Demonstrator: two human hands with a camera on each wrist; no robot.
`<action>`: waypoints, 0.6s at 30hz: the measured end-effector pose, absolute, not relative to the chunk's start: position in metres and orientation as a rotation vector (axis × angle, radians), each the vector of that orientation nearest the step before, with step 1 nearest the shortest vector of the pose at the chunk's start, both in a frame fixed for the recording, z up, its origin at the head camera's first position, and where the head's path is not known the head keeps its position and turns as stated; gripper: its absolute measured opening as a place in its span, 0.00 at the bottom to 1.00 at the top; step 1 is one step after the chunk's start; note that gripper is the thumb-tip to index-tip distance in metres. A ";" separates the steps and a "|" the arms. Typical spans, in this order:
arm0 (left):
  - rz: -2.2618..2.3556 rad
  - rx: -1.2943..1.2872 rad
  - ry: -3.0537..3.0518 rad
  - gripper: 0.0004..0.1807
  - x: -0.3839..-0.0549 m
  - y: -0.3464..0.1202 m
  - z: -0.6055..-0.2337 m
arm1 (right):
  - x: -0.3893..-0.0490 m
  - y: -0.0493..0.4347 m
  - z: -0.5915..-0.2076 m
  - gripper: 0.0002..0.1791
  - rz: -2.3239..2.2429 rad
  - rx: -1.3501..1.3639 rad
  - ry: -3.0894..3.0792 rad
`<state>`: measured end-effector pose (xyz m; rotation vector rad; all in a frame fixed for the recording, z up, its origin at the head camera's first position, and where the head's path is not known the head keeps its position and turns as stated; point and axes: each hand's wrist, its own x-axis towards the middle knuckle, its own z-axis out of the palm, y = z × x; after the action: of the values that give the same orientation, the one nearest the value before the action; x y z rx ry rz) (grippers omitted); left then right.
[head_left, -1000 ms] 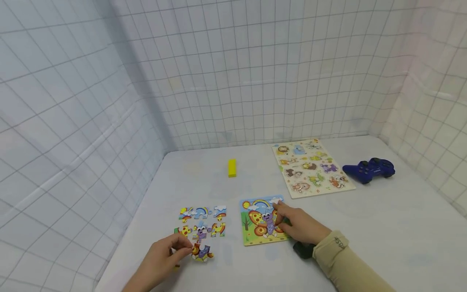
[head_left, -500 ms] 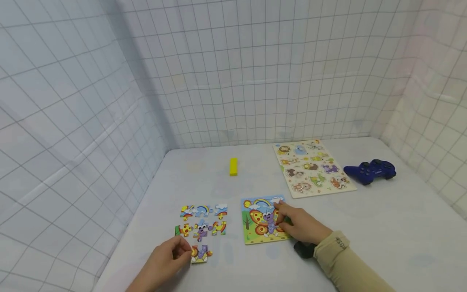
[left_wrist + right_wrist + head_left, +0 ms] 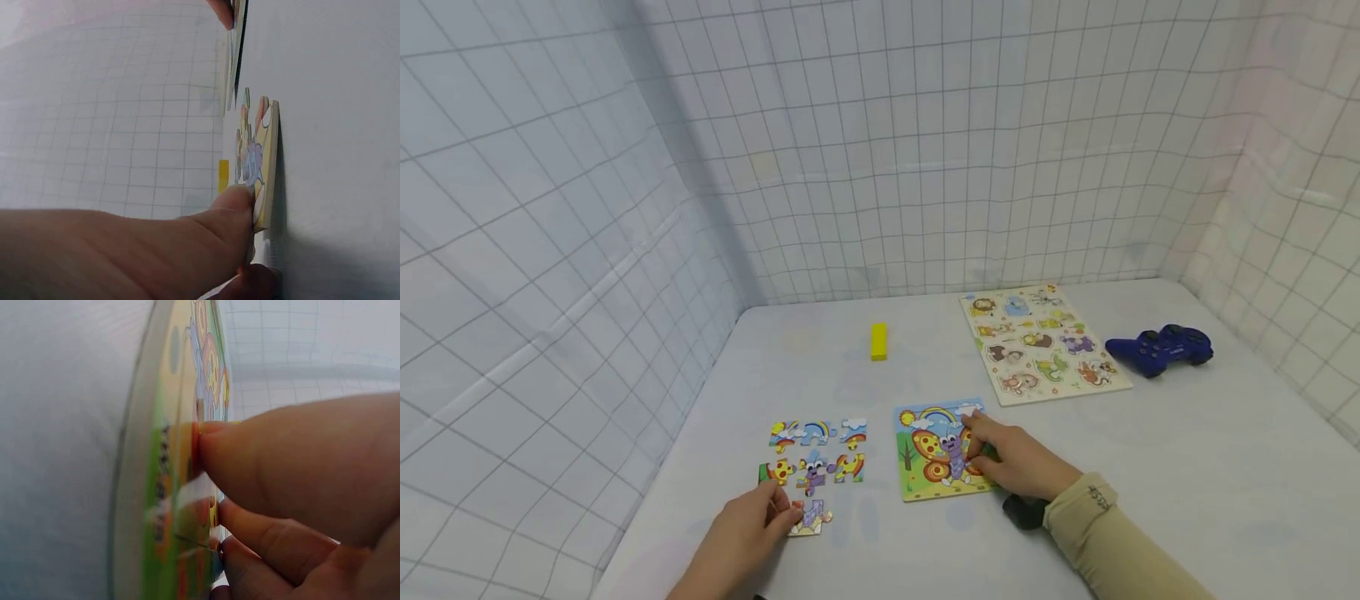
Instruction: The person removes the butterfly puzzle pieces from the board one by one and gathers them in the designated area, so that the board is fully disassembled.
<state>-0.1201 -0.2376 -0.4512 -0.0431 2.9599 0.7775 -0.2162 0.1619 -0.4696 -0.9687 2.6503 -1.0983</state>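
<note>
My left hand [image 3: 741, 529] pinches the left edge of a butterfly puzzle piece [image 3: 810, 520] at the table's front left. The left wrist view shows the thumb [image 3: 234, 200] over the piece's face, with a fingertip low behind it. Several other butterfly puzzle pieces [image 3: 814, 473] lie spaced in rows just beyond. A square butterfly puzzle board [image 3: 921, 490] lies right of them. My right hand [image 3: 1018, 462] rests on the board's right side, fingers loosely bent. In the right wrist view its thumb [image 3: 244, 456] and fingertips touch the printed surface; the palm side is partly hidden.
An animal puzzle board [image 3: 1041, 354] lies at the back right, with a blue game controller [image 3: 1165, 348] beside it. A yellow block [image 3: 878, 342] stands behind the pieces. Grid-patterned white cloth walls [image 3: 910, 167] enclose the table's back and sides.
The bottom puzzle piece, tilted in the left hand a second ago, now lies flatter and slightly farther left. The left hand has shifted a little. My right hand stays on the board.
</note>
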 end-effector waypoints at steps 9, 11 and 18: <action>0.647 0.056 3.003 0.15 -0.125 -0.236 -0.449 | -0.218 0.161 -0.472 0.09 -1.090 -0.967 2.657; 0.615 0.064 3.018 0.16 -0.125 -0.233 -0.447 | -0.218 0.160 -0.472 0.09 -1.089 -0.974 2.655; 0.653 0.428 3.134 0.12 -0.130 -0.177 -0.430 | -0.219 0.161 -0.471 0.09 -1.091 -0.940 2.665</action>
<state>-0.1300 -0.1769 -0.4296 0.4280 3.1343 0.6530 -0.2188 0.1610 -0.4712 -0.9397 2.6654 -1.0915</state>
